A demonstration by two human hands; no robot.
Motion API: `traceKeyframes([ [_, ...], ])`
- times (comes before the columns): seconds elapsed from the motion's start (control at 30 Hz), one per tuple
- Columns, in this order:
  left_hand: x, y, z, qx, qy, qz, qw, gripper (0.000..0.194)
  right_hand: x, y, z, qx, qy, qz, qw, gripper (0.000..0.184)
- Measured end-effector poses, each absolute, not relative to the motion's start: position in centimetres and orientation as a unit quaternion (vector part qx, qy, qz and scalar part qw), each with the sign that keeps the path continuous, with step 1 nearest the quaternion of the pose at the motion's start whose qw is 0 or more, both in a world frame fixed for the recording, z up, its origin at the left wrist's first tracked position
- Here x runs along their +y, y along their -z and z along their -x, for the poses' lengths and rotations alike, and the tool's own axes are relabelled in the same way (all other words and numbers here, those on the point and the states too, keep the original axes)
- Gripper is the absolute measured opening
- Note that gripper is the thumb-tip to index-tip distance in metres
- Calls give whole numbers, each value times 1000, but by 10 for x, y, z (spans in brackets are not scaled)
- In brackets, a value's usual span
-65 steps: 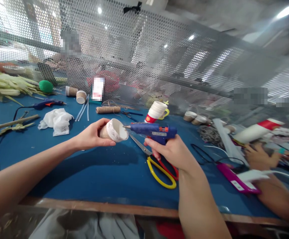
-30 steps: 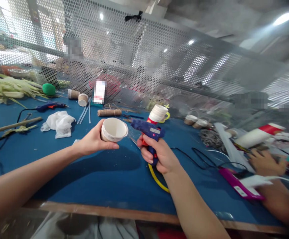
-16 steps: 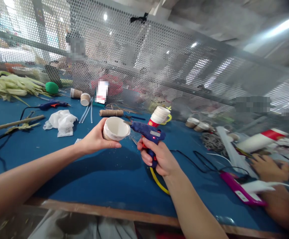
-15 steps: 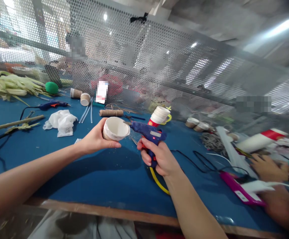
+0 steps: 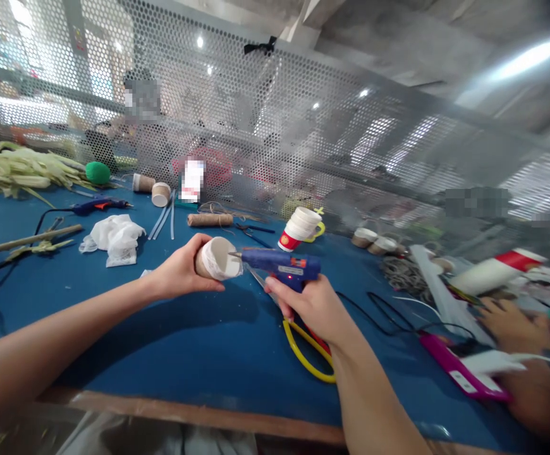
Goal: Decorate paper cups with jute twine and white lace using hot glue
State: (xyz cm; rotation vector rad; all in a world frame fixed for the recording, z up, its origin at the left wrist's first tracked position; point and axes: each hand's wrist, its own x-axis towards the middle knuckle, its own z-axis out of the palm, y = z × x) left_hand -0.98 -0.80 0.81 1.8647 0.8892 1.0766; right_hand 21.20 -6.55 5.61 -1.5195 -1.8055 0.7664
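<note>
My left hand (image 5: 183, 268) is wrapped round a paper cup (image 5: 212, 260) with a brown wrap and a white lace-like band near its rim. The cup is tilted, its mouth facing right. In my right hand (image 5: 310, 300) is a blue hot glue gun (image 5: 279, 264) with a small red light lit. Its metal nozzle points left and reaches the cup's mouth; whether it touches the inside I cannot tell. Below the glue gun lie scissors (image 5: 303, 360) with yellow handles, partly covered by my right hand and forearm.
White lace fabric (image 5: 115, 239), glue sticks (image 5: 162, 217), a twine roll (image 5: 210, 219) and a second glue gun (image 5: 99, 205) lie to the left. Stacked cups (image 5: 298, 229) stand behind. On the right are a magenta power strip (image 5: 462, 370) and another person's hand (image 5: 514, 322). A perforated metal screen (image 5: 237, 95) borders the table.
The cup has tipped so its mouth faces further right. The glue gun has turned more level and moved slightly down, with its nozzle now at the cup's opening.
</note>
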Motion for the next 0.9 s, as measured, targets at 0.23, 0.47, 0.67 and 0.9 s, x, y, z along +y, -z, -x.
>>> traceKeyframes([
  [0.23,-9,-11,13,338,-398,-756,395,68,-61,-60,-223,-705,-304,545,337,30],
  [0.47,-8,-11,14,316,-396,-755,417,67,-61,-57,-223,-697,-288,576,316,29],
  [0.67,-7,-11,13,324,-392,-763,400,67,-63,-59,-222,-695,-295,579,308,28],
  [0.9,-8,-11,12,334,-400,-756,395,68,-63,-57,-223,-693,-322,561,318,28],
])
